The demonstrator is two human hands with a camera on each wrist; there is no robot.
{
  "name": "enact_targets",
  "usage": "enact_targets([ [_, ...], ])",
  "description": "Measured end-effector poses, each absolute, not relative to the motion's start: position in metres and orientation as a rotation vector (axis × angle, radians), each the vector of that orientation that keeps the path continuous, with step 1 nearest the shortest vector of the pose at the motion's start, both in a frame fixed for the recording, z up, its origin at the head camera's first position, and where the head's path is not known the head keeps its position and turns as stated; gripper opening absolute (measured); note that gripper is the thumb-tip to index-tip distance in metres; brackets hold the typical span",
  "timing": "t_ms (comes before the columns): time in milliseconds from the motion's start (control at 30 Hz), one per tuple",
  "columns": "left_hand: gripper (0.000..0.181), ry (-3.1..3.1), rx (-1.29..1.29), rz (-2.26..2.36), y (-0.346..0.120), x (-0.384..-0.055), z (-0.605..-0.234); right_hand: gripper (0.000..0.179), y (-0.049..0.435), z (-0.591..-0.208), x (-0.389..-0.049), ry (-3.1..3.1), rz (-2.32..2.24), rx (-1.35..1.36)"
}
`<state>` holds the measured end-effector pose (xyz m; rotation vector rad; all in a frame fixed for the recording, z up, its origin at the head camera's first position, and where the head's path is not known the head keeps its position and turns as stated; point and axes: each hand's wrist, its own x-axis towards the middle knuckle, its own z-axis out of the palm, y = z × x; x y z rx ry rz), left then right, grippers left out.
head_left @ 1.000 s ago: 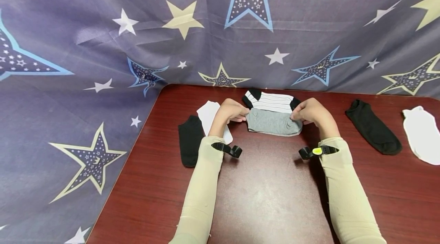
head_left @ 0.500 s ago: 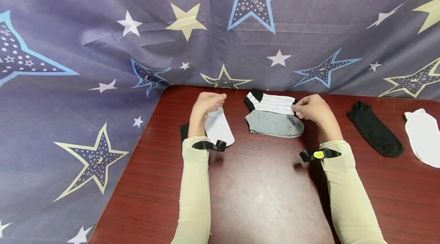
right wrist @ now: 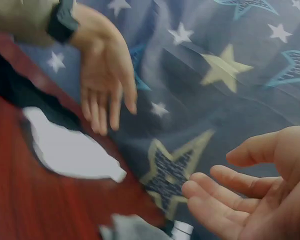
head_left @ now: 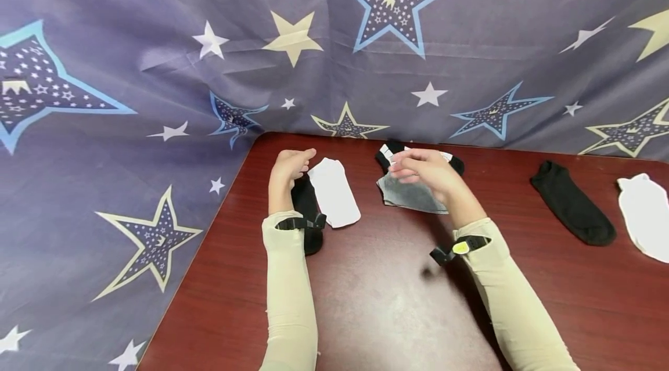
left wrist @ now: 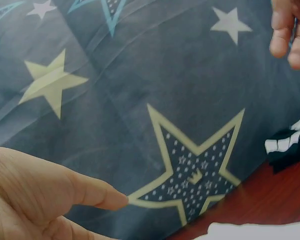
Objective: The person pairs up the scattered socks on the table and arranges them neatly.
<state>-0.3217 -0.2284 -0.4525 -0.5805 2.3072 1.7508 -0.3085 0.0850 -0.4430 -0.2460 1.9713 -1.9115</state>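
My left hand (head_left: 287, 176), holding nothing, hovers beside a white sock (head_left: 334, 192) and over the upper end of a black sock (head_left: 309, 217). Its fingers look straight in the right wrist view, palm (right wrist: 102, 70) showing. My right hand (head_left: 425, 172), fingers loosely bent and empty, is above a grey sock (head_left: 407, 194) and a white sock with black stripes and black ends (head_left: 385, 153). It hides the middle of the striped sock and part of the grey one. Those two lie side by side, heel to toe, along the table's back.
On the right side of the red-brown table (head_left: 387, 290) lie another black sock (head_left: 574, 202) and another white sock (head_left: 645, 217). A star-patterned cloth (head_left: 292, 86) hangs along the table's back and left edges.
Both hands have let go of the grey sock. My left hand has moved left past the white sock; my right hand has lifted from the socks' right end and shifted left.
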Motion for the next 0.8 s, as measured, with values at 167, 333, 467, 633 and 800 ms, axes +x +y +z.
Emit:
enact_targets([
  [167,0.054,2.384,-0.628,1.578,-0.233,-0.323,-0.459,0.042,0.058,-0.452,-0.313,1.825,-1.877,-0.255],
  [333,0.058,2.367,-0.596,1.555,-0.235,-0.326,-0.462,0.047,0.037,-0.456,-0.315,1.755,-1.816,-0.228],
  [467,0.061,2.329,-0.581,1.577,-0.235,-0.326,-0.463,0.049,0.027,-0.46,-0.316,1.672,-1.825,-0.17],
  [633,0.061,2.323,-0.587,1.579,-0.23,-0.329,-0.466,0.053,0.017,-0.468,-0.319,1.571,-1.836,-0.071],
  [800,0.06,2.37,-0.573,1.533,-0.227,-0.337,-0.473,0.055,0.008,-0.476,-0.321,1.528,-1.869,0.025],
])
